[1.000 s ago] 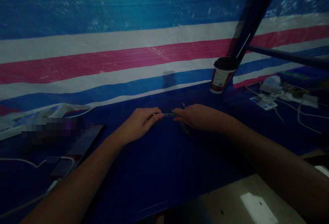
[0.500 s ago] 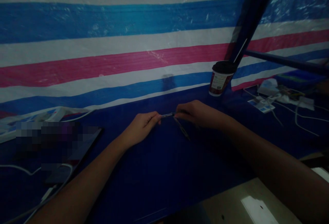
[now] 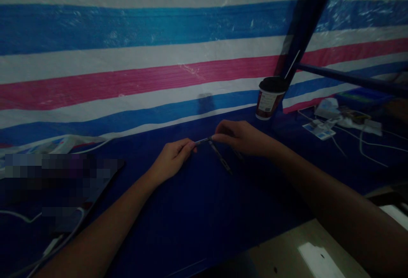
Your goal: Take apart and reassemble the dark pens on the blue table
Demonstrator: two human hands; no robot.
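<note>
Over the blue tabletop, my left hand (image 3: 174, 159) pinches one end of a slim, dark metal tool that looks like a drawing compass (image 3: 220, 157). A thin rod runs from the left fingertips to a joint, and from there a slotted leg slants down to the right. My right hand (image 3: 240, 137) has its thumb and finger closed at that joint, with the other fingers curled. A fainter thin piece shows below the right hand; I cannot tell whether it is a second leg or a shadow. Dim light hides fine detail.
A lidded paper cup (image 3: 270, 98) stands behind my right hand by a blue metal post (image 3: 302, 27). White cables and small items (image 3: 341, 116) lie at right. On the left are a dark flat object (image 3: 105, 180) and a white cable (image 3: 75, 227). Striped sheeting (image 3: 143, 69) hangs behind.
The right fingers have shifted slightly at the joint and look more loosely curled. More of the slanting leg shows and looks sharper. The whole view has shifted a little.
</note>
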